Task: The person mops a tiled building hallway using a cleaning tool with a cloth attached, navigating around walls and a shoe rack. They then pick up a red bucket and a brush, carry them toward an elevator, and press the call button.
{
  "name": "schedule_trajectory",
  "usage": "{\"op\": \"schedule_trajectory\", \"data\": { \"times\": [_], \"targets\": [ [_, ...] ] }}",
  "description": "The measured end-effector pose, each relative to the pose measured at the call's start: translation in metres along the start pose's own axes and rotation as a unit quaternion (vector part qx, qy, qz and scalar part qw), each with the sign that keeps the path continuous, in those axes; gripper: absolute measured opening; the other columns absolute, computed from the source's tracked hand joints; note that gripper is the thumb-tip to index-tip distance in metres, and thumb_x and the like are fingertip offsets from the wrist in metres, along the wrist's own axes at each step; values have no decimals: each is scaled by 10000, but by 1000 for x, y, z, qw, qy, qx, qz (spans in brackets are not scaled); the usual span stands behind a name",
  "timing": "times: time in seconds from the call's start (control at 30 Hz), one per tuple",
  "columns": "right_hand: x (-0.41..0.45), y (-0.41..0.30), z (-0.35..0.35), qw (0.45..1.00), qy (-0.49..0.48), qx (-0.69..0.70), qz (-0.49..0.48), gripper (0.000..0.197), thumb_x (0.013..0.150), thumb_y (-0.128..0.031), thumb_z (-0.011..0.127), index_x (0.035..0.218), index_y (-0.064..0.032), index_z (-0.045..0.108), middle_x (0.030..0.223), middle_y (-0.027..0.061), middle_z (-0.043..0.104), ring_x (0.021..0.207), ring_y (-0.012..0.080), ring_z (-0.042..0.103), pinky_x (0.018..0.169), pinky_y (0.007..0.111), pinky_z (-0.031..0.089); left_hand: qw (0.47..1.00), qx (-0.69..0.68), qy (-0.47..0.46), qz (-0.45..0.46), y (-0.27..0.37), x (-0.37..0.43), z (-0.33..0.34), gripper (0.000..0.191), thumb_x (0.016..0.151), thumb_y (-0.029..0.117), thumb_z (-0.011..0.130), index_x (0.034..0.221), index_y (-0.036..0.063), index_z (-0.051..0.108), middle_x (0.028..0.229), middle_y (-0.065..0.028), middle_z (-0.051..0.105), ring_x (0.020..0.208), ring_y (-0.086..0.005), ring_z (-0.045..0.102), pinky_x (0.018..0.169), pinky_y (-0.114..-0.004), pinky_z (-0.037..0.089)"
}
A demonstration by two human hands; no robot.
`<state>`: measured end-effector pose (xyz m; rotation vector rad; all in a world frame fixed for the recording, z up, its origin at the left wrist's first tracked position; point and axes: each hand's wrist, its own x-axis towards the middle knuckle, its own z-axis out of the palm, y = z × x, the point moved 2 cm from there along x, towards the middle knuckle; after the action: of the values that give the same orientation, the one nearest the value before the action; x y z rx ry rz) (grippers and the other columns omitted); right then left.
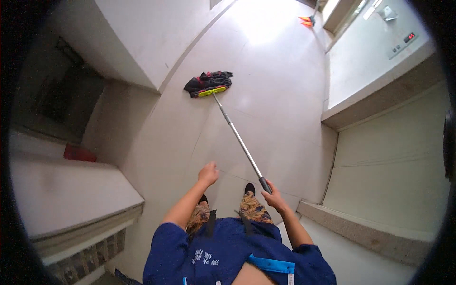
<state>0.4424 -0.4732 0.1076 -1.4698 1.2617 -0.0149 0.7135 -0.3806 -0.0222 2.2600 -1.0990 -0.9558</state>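
Observation:
My right hand (273, 197) grips the dark end of a mop handle (243, 142), a long metal pole slanting away from me to the upper left. At its far end, a yellow-green mop plate (212, 92) joins a mop head (208, 81) of dark grey and pinkish-red strips, spread on the pale tiled floor (278, 107). My left hand (208, 174) is curled closed to the left of the pole, apart from it and with nothing seen in it. Its palm side is hidden.
A white wall corner (142, 67) juts in left of the mop head. On the right are an elevator call panel (404, 45) and a pale closed door (388, 167). An orange-bristled broom (307, 21) leans far ahead. Stair railings (89, 258) lie lower left.

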Motion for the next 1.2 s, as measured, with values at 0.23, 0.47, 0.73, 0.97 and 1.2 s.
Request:
{"op": "schedule_trajectory", "data": {
  "times": [0.23,0.47,0.73,0.97,1.2],
  "targets": [
    [-161,-38,-66,964,-37,-264,-12,689,746,-188,612,1347,-256,280,898,259,585,846,410,574,727,433,450,905,201,19,375,114,39,49,476,604,191,666,1041,111,497,1140,-122,475,1034,-303,482,939,-416,355],
    [-271,-143,-150,696,296,-653,-29,415,609,-128,681,1019,-116,614,575,110,542,546,303,528,500,395,361,881,160,-233,378,263,15,89,276,690,395,602,671,124,654,718,-92,632,744,-276,616,646,-372,496],
    [-233,-259,-249,605,181,-747,-206,197,617,-74,652,792,-105,566,481,50,441,438,231,416,533,334,318,964,16,-55,262,304,-1,40,290,701,354,563,630,81,630,694,-112,621,714,-280,610,697,-375,461],
    [-160,-332,-268,567,96,-753,-319,301,552,-69,687,818,-106,552,503,49,445,482,223,459,584,328,351,981,-113,102,119,278,-28,31,445,821,430,479,565,76,568,604,-127,573,670,-323,568,715,-411,418],
    [-77,-349,-193,476,-96,-756,-440,272,689,-191,675,935,-116,590,695,19,590,692,183,593,771,376,417,971,-172,152,-60,189,-95,30,252,756,284,590,604,86,564,584,-100,538,678,-318,555,652,-416,413]
  ]
}}
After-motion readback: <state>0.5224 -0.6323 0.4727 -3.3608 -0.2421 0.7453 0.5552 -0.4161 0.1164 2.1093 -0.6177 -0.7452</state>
